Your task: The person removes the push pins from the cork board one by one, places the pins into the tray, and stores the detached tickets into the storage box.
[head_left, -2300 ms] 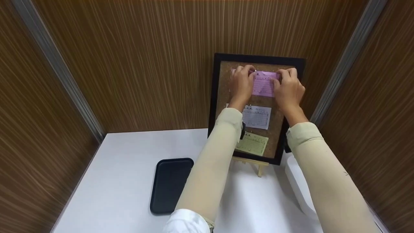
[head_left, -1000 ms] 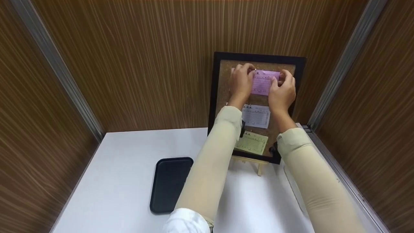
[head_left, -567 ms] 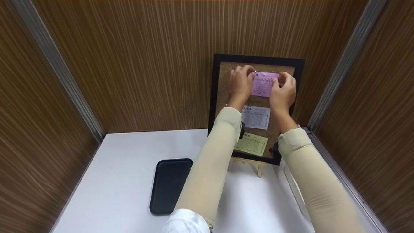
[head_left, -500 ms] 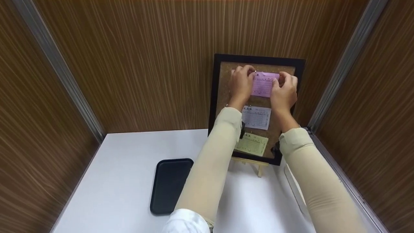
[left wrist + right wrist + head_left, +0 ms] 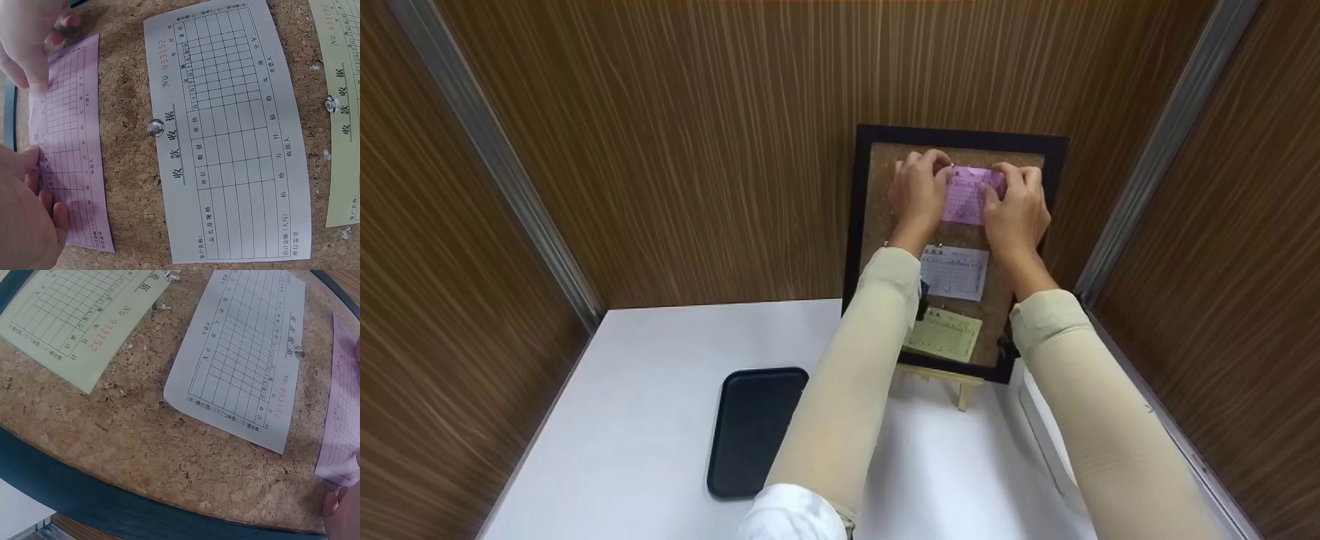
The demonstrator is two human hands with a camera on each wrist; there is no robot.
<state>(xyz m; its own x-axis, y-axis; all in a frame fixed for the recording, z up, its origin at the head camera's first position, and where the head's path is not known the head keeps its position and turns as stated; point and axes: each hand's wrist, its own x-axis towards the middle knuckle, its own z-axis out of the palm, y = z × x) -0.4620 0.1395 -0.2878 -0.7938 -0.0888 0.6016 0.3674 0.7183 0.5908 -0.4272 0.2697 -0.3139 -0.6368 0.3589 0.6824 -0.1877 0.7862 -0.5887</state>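
A pink receipt (image 5: 966,201) lies against the upper part of a black-framed corkboard (image 5: 997,262). My left hand (image 5: 916,191) is at the middle of its top edge, thumb and forefinger pinching around a small shiny pushpin (image 5: 952,165); this hand covers the receipt's left part. My right hand (image 5: 1017,210) pinches the upper right part of the receipt, thumb on the printed face. In the left wrist view, both hands meet the pink receipt (image 5: 84,135) along its top edge. Its right end (image 5: 334,467) shows in the right wrist view.
Below hang a white receipt (image 5: 956,274) and a yellow-green receipt (image 5: 945,335), each with a clear pushpin at its top. A small wooden easel (image 5: 962,394) supports the board. A black tray (image 5: 754,435) lies left on the white table; a white container (image 5: 1046,427) stands right.
My right hand has shifted from the receipt's top right corner leftward over its upper part, fingers bending further in. The left hand has stayed at the pushpin.
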